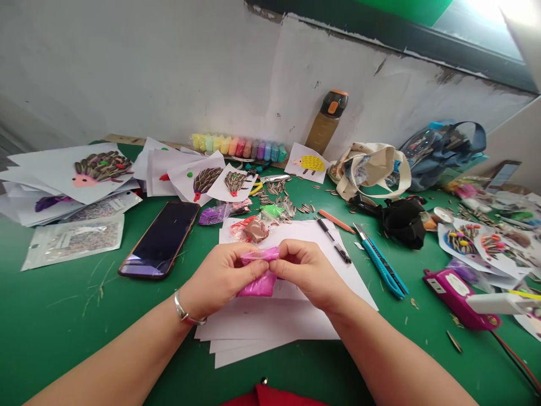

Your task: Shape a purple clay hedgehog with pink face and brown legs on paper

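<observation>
Both hands pinch the top edge of a small plastic packet of pink clay (258, 286), held over a stack of white paper (270, 324). My left hand (222, 276), with a silver bracelet at the wrist, grips the packet's left side between thumb and fingers. On its right side my right hand (306, 273) closes thumb against forefinger. Just beyond the fingers lie bags of brown clay (257, 230), green clay (273, 211) and purple clay (214, 214). A black pen (333, 241) rests on the paper to the right.
A phone (160, 239) and a bag of beads (76, 239) lie left. Hedgehog pictures (103, 169) and loose sunflower seeds (276, 192) are behind. A blue utility knife (380, 262), a magenta device (460, 296) and a cloth bag (372, 169) are right. A bottle (325, 124) stands by the wall.
</observation>
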Available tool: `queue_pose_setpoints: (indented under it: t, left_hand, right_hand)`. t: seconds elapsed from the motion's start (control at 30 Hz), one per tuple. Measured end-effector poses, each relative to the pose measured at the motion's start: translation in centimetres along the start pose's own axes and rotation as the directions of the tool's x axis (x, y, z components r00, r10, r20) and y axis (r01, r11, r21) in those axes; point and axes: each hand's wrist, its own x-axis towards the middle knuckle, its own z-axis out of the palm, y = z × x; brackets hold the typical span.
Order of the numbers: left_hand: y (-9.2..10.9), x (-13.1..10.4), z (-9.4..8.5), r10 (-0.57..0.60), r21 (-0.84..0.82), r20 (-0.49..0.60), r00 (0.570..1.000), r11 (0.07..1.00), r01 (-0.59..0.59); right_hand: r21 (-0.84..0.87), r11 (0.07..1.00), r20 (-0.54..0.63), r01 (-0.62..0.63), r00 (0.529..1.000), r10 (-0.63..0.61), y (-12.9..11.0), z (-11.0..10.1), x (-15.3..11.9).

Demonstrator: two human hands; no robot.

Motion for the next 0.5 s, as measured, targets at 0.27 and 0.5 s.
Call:
queue_pose_setpoints:
  t: [0.27,0.5]
  left_hand:
    - [0.35,-0.27,-0.02,0.009,0.051,-0.021,1.0,0.999,-0.008]
    - [0.58,-0.33,0.26,0.003,0.052,-0.055,0.998,0.999,-0.001]
  right_hand:
    - [0.03,0.999,0.073,-0.019,0.997,0.017,-0.63,-0.43,-0.29]
    - [-0.138,0.99,-0.003,0.038,0.999,-0.039,-0.61,-0.28,-0.4]
